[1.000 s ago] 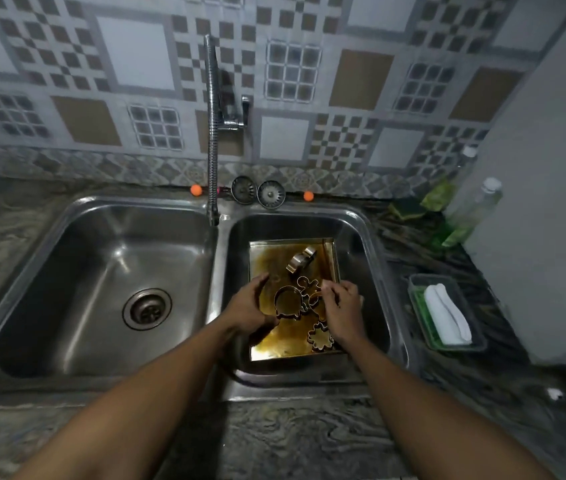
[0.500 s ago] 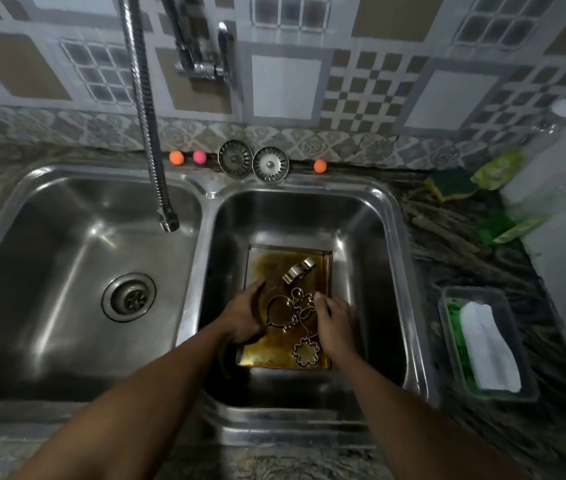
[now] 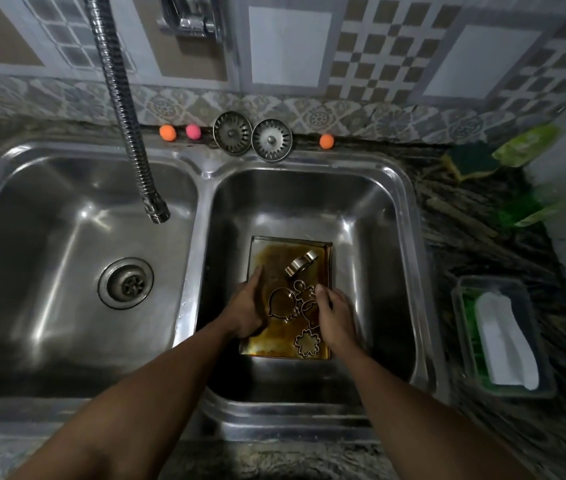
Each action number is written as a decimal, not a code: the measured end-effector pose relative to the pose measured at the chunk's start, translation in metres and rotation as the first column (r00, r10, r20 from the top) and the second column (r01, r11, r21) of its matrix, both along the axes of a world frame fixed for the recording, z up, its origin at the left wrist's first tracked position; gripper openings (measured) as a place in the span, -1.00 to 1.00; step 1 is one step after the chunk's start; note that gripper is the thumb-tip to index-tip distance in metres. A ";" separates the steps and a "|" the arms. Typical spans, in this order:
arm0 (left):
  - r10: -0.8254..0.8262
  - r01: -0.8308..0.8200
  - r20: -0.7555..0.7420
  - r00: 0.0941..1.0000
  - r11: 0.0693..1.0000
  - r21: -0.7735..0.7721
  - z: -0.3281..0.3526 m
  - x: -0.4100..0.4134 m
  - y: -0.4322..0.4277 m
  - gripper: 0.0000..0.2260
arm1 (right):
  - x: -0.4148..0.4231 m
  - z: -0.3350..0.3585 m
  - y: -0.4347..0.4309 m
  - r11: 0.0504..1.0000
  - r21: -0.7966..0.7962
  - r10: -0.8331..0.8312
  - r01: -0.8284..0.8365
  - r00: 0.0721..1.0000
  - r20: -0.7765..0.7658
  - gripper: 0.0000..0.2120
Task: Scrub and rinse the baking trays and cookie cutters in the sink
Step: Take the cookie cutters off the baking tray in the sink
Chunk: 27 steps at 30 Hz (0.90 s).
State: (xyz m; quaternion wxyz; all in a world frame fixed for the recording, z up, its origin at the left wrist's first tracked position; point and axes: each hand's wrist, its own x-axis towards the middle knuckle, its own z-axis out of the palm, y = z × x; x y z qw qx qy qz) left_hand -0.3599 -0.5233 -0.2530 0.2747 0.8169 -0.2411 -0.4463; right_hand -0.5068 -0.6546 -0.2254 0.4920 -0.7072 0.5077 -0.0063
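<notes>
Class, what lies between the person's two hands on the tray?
Head view: two cookie cutters lie there, a round cutter by the left hand and a figure-shaped cutter by the right hand.
</notes>
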 end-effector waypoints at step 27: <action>0.006 -0.020 0.141 0.990 0.995 0.095 0.024 -0.014 0.000 -0.19 | 0.000 0.002 -0.010 0.984 0.025 0.179 -0.178 0.978 -0.107 -0.58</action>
